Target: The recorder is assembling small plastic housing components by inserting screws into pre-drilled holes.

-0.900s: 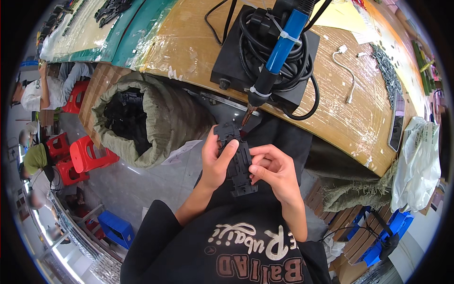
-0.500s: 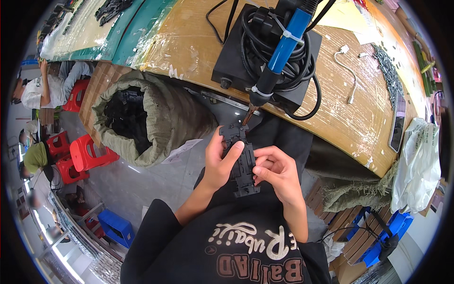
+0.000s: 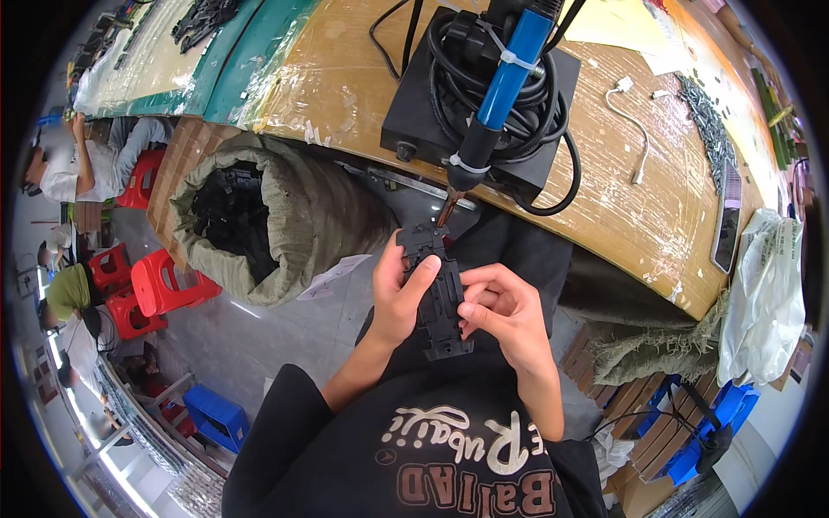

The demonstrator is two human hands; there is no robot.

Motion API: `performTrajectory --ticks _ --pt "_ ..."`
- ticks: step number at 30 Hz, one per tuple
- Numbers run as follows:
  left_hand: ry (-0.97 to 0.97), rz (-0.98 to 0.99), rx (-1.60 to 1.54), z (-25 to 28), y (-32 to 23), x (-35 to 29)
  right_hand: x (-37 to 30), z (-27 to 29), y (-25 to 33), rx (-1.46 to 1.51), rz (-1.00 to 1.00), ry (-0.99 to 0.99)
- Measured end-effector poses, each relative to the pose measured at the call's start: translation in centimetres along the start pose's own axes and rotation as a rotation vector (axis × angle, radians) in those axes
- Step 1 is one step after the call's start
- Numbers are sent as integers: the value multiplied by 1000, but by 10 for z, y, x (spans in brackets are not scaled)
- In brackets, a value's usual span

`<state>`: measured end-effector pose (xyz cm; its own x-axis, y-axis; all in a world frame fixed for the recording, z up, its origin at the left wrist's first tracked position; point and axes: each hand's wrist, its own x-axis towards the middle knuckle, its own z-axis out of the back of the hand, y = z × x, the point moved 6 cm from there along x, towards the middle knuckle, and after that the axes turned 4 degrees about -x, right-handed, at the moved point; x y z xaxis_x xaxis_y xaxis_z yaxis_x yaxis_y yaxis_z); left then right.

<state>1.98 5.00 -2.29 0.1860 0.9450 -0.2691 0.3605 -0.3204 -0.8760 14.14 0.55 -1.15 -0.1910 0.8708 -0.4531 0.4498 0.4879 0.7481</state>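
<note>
A long black plastic frame (image 3: 443, 315) with molded slots and end tabs is held up in front of my shirt. My left hand (image 3: 401, 298) grips its far left side, thumb lying across the top face. At its right edge my right hand (image 3: 508, 312) has curled fingers, the thumb and forefinger closed against the side; whether a small piece is between them is hidden. The copper-coloured tip of a blue-handled soldering iron (image 3: 509, 78) points down at the frame's far end, touching it or just above. The iron rests over a black box (image 3: 401, 129) with coiled cable.
A wooden worktable (image 3: 622, 190) carries a short white cable (image 3: 635, 134), a pile of small dark metal parts (image 3: 704, 129) and a phone (image 3: 727, 229). Left stands a green sack (image 3: 302, 216) full of black parts. Red stools (image 3: 164, 285) and seated people are farther left.
The table, black box and iron appear shifted slightly left in the view. Both hands keep their hold on the frame, which has barely moved.
</note>
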Motion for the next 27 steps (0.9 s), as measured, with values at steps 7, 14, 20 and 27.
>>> performTrajectory --ticks 7,14,20,27 --pt "-17 9 43 2 1 -2 1 -1 -2 6 -1 15" --pt "-87 22 75 3 20 -7 0 9 -13 -141 36 2" --pt "203 251 501 19 63 -9 -37 100 -34 -339 -98 -212" --pt "-633 -297 824 201 -74 23 -165 228 -24 -222 212 -629"
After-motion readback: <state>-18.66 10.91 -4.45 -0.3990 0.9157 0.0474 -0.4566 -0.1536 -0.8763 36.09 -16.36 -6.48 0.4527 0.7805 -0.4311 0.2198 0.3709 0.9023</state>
